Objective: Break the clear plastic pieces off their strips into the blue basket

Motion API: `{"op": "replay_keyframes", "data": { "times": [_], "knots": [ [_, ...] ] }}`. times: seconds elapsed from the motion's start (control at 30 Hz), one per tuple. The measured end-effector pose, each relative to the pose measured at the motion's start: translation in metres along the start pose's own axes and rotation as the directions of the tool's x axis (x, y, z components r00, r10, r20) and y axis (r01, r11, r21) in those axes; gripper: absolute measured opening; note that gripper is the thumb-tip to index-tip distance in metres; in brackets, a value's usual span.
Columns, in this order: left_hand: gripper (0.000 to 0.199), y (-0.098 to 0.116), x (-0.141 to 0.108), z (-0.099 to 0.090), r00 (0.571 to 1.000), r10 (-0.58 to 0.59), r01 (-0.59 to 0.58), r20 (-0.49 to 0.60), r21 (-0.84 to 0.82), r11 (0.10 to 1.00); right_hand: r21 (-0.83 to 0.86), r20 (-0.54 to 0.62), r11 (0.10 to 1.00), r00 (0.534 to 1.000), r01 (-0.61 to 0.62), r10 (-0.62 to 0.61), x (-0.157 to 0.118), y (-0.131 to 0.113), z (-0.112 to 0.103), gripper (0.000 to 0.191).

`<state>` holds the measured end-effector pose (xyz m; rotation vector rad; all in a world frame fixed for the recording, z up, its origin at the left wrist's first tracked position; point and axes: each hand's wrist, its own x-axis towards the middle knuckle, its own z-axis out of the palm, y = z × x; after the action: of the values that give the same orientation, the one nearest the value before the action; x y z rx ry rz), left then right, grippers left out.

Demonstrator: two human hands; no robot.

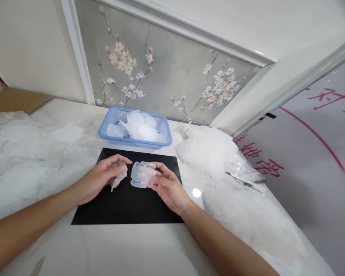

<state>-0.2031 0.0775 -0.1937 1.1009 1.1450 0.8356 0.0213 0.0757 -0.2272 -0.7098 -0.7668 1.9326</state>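
My left hand [105, 177] is closed on a translucent plastic piece [120, 177], which is tilted and partly hidden by my thumb and fingers. In my right hand [170, 186] is a flat, translucent plastic case [143, 174], roughly square with rounded corners and notched edges. It faces the camera, and my fingers show through it from behind. The two pieces are apart, with a small gap between them. Both hands are above a black mat [126, 209] on the table.
Behind the mat, a blue basket [135, 143] holds several translucent pieces. Heaps of similar pieces [34, 153] cover the left side of the white table [126, 249], and another pile [207, 149] lies at right by a clear bag [245, 168]. A whiteboard [313, 161] with red writing stands far right.
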Motion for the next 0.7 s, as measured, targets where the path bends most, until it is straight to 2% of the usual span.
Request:
{"op": "replay_keyframes", "data": {
  "times": [0.17, 0.33, 0.43, 0.57, 0.7],
  "knots": [
    [0.027, 0.0010, 0.0007, -0.0005, 1.000, -0.021, 0.021, 0.009, -0.027, 0.999, 0.000, -0.001, 1.000, 1.000, -0.008, 0.008, -0.0004, -0.0002, -0.0015, 0.036],
    [0.023, -0.0012, 0.0011, -0.0040, 0.995, -0.072, 0.078, 0.065, -0.083, 0.994, 0.002, -0.003, 1.000, 1.000, -0.008, 0.008, 0.0009, 0.0005, -0.0028, 0.039],
    [0.021, -0.0026, 0.0025, -0.0061, 0.995, -0.086, 0.092, 0.051, -0.123, 0.988, -0.017, -0.019, 1.000, 1.000, -0.001, 0.001, 0.0009, 0.0018, -0.0031, 0.041],
    [0.023, -0.0025, 0.0041, -0.0073, 0.997, -0.071, 0.076, 0.033, -0.180, 0.981, -0.085, -0.020, 0.995, 0.998, 0.050, -0.052, -0.0006, 0.0015, -0.0021, 0.022],
    [0.023, -0.0018, 0.0038, -0.0075, 0.997, -0.067, 0.075, 0.049, -0.191, 0.979, -0.110, -0.016, 0.991, 0.997, 0.079, -0.081, -0.0014, -0.0009, -0.0018, 0.026]
  ]
}}
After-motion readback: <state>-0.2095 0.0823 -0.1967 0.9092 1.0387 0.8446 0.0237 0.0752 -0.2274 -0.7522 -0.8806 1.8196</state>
